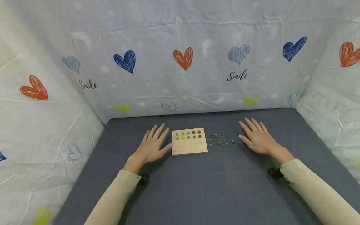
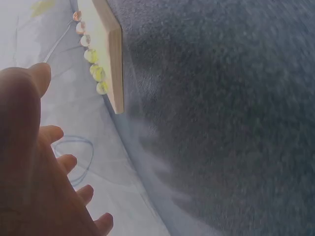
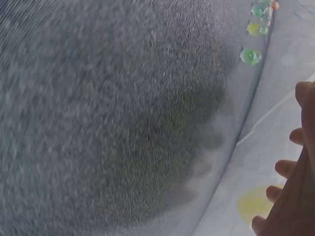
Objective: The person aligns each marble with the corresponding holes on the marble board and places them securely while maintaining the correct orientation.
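A pale wooden board (image 1: pixel 189 150) with rows of round hollows lies mid-table; its two far rows hold marbles (image 1: pixel 182 133) in yellow-green, clear, brownish and red tones. Several green marbles (image 1: pixel 218 142) are scattered loose to the board's right. My left hand (image 1: pixel 153 146), fingers straight and spread, hovers just left of the board, thumb near its left edge. Beyond the loose marbles, on their right, my right hand (image 1: pixel 258 137) is held with straight, spread fingers. Both hands are empty. In the left wrist view, marbles (image 2: pixel 98 73) stand up from the board (image 2: pixel 116 64).
A dark grey table (image 1: pixel 202 190) lies under everything. White cloth (image 1: pixel 157 84) printed with hearts and "Smile" hangs behind the table and along both sides. Each wrist carries a black camera band, one by the left cuff (image 1: pixel 144 179) and one by the right (image 1: pixel 275 172).
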`<state>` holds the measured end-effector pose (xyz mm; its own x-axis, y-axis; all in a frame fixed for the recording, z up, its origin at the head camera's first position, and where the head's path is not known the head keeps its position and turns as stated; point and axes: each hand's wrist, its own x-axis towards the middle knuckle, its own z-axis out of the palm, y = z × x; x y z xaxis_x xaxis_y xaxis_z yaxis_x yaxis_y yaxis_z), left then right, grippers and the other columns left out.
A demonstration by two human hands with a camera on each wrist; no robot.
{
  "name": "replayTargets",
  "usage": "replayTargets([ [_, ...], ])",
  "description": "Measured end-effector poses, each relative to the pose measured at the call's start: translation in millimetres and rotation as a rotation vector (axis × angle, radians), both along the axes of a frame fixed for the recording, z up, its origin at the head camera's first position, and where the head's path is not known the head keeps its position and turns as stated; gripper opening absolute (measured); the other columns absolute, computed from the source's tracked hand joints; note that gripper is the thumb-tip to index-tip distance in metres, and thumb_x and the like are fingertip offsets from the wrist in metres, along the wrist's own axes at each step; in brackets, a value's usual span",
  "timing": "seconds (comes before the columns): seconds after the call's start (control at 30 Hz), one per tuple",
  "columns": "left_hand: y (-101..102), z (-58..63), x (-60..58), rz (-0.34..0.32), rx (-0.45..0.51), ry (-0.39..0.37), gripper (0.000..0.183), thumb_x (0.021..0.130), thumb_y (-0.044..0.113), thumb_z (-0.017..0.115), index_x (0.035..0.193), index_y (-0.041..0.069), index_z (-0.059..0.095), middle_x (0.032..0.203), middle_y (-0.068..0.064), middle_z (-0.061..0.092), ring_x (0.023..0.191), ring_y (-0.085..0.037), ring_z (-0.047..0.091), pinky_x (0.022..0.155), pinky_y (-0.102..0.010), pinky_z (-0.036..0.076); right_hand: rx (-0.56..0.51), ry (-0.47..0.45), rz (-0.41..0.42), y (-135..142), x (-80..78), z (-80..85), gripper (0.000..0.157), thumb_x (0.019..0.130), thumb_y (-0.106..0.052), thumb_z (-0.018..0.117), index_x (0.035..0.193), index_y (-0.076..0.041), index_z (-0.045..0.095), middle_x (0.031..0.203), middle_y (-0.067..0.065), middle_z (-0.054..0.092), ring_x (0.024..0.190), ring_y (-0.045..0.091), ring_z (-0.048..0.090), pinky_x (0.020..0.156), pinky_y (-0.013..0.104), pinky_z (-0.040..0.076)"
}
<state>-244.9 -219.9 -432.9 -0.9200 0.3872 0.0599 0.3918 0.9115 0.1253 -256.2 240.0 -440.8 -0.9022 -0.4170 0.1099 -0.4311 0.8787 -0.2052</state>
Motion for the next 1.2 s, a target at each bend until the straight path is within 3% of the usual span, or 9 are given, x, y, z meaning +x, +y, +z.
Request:
replayTargets([
  [0.3, 1, -8.2, -3.2, -0.027, -0.001, -0.068, 0.077, 0.106, 0.054, 0.048, 0.165, 0.011, 0.024, 0.17, -0.015, 0.018, 0.155, -0.043, 0.015, 0.122, -0.066, 0.016, -0.083, -0.095, 0.042, -10, 3.5, -2.6, 0.067, 0.111, -0.042, 0.044, 0.162, -0.003, 0.026, 0.166, 0.028, 0.018, 0.15, 0.052, 0.018, 0.118, 0.071, 0.013],
  [0.43, 3, -7.8, -2.9, -0.037, 0.014, -0.122, 0.076, 0.107, 0.052, 0.048, 0.165, 0.01, 0.021, 0.17, -0.016, 0.017, 0.156, -0.04, 0.013, 0.123, -0.063, 0.015, -0.11, -0.107, 0.055, -13, 3.6, -2.0, 0.067, 0.111, -0.042, 0.045, 0.162, -0.002, 0.027, 0.165, 0.029, 0.02, 0.148, 0.053, 0.021, 0.116, 0.072, 0.02],
  [0.67, 6, -18.2, -6.4, -0.045, 0.042, -0.161, 0.075, 0.108, 0.051, 0.046, 0.165, 0.01, 0.019, 0.17, -0.015, 0.018, 0.157, -0.037, 0.012, 0.125, -0.059, 0.016, -0.178, -0.152, 0.102, -17, 0.9, -1.1, 0.067, 0.11, -0.037, 0.05, 0.161, 0.0, 0.027, 0.163, 0.029, 0.022, 0.146, 0.054, 0.025, 0.112, 0.073, 0.027],
  [0.93, 10, -15.8, -6.4, -0.045, 0.039, -0.226, 0.068, 0.111, 0.041, 0.043, 0.165, 0.006, 0.019, 0.169, -0.019, 0.018, 0.156, -0.038, 0.016, 0.125, -0.055, 0.02, -0.252, -0.226, 0.114, -22, -3.8, -5.3, 0.065, 0.107, -0.028, 0.057, 0.16, -0.001, 0.03, 0.16, 0.028, 0.029, 0.146, 0.052, 0.027, 0.112, 0.071, 0.03],
  [1.07, 12, -13.7, -5.6, -0.055, 0.039, -0.259, 0.068, 0.111, 0.04, 0.042, 0.165, 0.006, 0.017, 0.17, -0.018, 0.016, 0.156, -0.037, 0.015, 0.125, -0.054, 0.019, -0.28, -0.232, 0.113, -23, -6.0, -7.7, 0.063, 0.105, -0.024, 0.061, 0.156, 0.003, 0.036, 0.151, 0.029, 0.04, 0.138, 0.05, 0.041, 0.106, 0.067, 0.04],
  [1.2, 14, -12.4, -4.5, -0.059, 0.043, -0.268, 0.067, 0.111, 0.038, 0.043, 0.165, 0.006, 0.018, 0.17, -0.018, 0.016, 0.156, -0.037, 0.015, 0.125, -0.054, 0.019, -0.309, -0.204, 0.13, -23, -9.2, -7.2, 0.055, 0.101, -0.017, 0.068, 0.145, 0.01, 0.049, 0.132, 0.028, 0.056, 0.114, 0.041, 0.059, 0.092, 0.056, 0.051],
])
